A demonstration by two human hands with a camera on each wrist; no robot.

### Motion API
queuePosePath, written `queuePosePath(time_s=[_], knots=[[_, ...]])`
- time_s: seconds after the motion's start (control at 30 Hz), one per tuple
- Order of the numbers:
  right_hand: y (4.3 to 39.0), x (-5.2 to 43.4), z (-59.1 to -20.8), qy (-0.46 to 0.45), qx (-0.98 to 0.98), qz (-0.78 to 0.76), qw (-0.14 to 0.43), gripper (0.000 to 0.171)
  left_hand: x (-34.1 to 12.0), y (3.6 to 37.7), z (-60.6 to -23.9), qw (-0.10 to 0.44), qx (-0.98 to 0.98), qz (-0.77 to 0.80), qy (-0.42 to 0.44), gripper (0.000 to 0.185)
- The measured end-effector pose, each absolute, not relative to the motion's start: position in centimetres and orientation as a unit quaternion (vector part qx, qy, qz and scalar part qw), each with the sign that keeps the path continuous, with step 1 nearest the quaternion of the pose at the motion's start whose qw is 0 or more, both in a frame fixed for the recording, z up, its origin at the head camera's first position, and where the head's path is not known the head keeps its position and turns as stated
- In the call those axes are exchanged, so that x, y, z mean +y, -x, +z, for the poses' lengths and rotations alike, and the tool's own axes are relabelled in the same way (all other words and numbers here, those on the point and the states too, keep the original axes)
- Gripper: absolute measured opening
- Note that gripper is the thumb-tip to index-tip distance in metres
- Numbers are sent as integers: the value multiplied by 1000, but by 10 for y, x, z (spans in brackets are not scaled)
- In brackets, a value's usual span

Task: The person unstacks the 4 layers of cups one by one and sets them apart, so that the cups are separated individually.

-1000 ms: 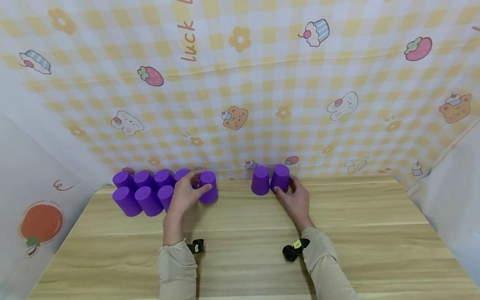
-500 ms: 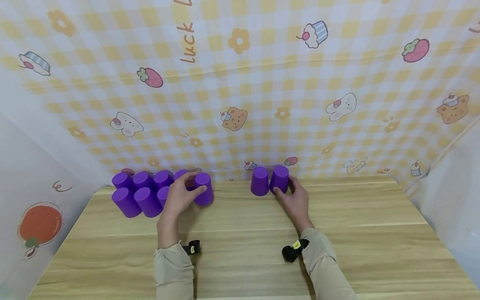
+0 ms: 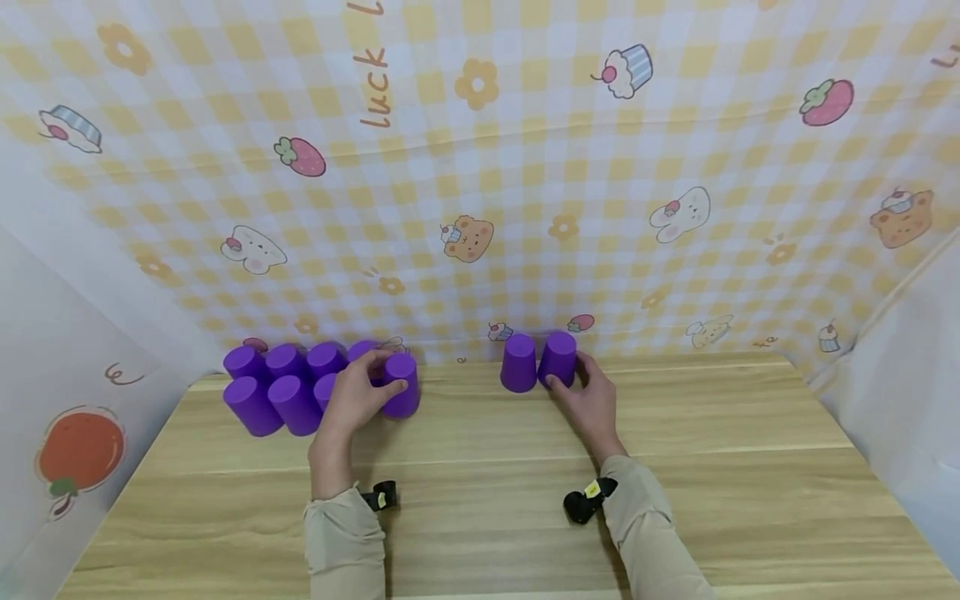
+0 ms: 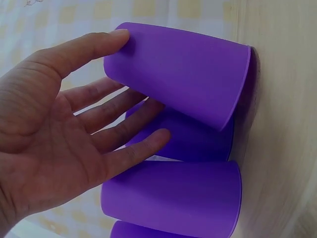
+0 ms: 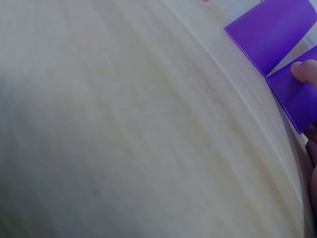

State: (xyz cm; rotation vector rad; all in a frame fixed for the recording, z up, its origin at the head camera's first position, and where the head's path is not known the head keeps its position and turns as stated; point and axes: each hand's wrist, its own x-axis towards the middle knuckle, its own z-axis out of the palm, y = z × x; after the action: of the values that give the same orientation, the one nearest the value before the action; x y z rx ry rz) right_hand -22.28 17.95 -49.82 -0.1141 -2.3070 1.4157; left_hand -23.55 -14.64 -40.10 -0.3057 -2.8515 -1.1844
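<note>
My left hand [image 3: 352,404] pinches an upside-down purple cup [image 3: 403,398] between thumb and fingers, at the right end of a cluster of purple cups. In the left wrist view the thumb presses near the base of this cup [image 4: 183,74], which leans over its neighbours with part of its rim at the table. Toward the middle of the back edge, my right hand [image 3: 594,408] grips another upside-down purple cup [image 3: 557,362]. Its thumb lies on the front of that cup [image 5: 292,96] in the right wrist view. A matching cup [image 3: 518,367] stands close on its left.
Several upside-down purple cups [image 3: 296,407] stand in two rows at the back left, partly hidden by the left hand. A checked cloth [image 3: 480,150] hangs right behind the wooden table [image 3: 480,500]. White panels close off both sides.
My left hand has drawn its cup left and slightly nearer, toward the cluster. The right hand and its two cups have stayed in place.
</note>
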Motion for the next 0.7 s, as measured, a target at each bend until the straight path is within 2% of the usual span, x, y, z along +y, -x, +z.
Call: queuePosePath(time_s=[0.43, 0.7], knots=[[224, 180, -502, 38, -830, 512, 218, 60, -152, 229, -395, -17, -927, -364, 84, 49], [226, 180, -505, 43, -827, 517, 217, 62, -156, 225, -390, 2, -936, -343, 75, 45]])
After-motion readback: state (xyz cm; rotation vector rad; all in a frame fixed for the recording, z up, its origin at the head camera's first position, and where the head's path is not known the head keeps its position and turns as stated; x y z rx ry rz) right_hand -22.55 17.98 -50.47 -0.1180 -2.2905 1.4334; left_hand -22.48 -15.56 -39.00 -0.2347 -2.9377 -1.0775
